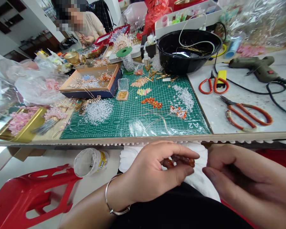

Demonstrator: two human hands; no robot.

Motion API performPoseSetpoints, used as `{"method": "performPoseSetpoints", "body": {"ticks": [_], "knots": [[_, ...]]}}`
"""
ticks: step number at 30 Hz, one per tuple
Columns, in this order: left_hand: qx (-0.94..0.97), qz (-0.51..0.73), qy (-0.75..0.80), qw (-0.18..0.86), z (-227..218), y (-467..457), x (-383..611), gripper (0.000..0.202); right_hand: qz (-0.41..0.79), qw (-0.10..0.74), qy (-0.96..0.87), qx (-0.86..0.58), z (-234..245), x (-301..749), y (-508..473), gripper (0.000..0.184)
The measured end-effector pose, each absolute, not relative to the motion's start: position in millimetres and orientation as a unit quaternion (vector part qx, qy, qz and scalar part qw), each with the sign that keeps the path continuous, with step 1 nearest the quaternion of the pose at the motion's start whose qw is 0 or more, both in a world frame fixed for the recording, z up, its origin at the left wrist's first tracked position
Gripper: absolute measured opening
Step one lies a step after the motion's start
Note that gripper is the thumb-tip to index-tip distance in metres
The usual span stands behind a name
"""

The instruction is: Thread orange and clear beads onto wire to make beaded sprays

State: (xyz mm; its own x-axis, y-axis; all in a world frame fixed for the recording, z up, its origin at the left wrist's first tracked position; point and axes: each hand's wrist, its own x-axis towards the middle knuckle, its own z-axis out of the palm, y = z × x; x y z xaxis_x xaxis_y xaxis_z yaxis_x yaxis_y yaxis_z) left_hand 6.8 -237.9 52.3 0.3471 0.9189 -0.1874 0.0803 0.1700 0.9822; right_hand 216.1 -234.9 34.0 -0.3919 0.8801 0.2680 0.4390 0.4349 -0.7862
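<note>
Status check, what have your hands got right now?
Left hand pinching orange beaded piece. Right hand close beside it. White cloth underneath.

- a long white stone-look worktop (240, 122), its front edge lined with a pale bobbled trim (143, 143)
- a dark wooden wall shelf unit (4, 19) high on the left
- a white wall pillar (44, 17) beside it
- a dark wooden cabinet (35, 41) low against the far wall
- a pale, glossy floor (38, 159) that shone brightly in the light
- a red plastic stool (30, 198) standing on the floor at the lower left
</note>
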Motion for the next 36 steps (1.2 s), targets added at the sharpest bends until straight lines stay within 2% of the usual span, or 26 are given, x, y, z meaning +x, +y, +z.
{"method": "performPoseSetpoints", "body": {"ticks": [7, 10, 20, 28, 36], "knots": [[0.395, 0.398, 0.426, 0.71, 48, -239, 11, 0.011, 0.412, 0.371, -0.678, -0.483, 22, 214, -228, 0.026], [0.366, 0.423, 0.41, 0.72, 45, -239, 13, 0.014, 0.446, 0.385, -0.653, -0.476, 18, 210, -228, 0.028], [0.351, 0.446, 0.4, 0.719, 45, -240, 15, 0.017, 0.292, 0.435, -0.748, -0.408, 23, 209, -239, 0.011], [0.359, 0.452, 0.398, 0.713, 46, -240, 16, 0.019, 0.36, 0.452, -0.701, -0.417, 17, 204, -243, 0.015], [0.384, 0.449, 0.416, 0.691, 45, -243, 15, 0.015, 0.316, 0.451, -0.734, -0.399, 20, 205, -245, 0.012]]}}
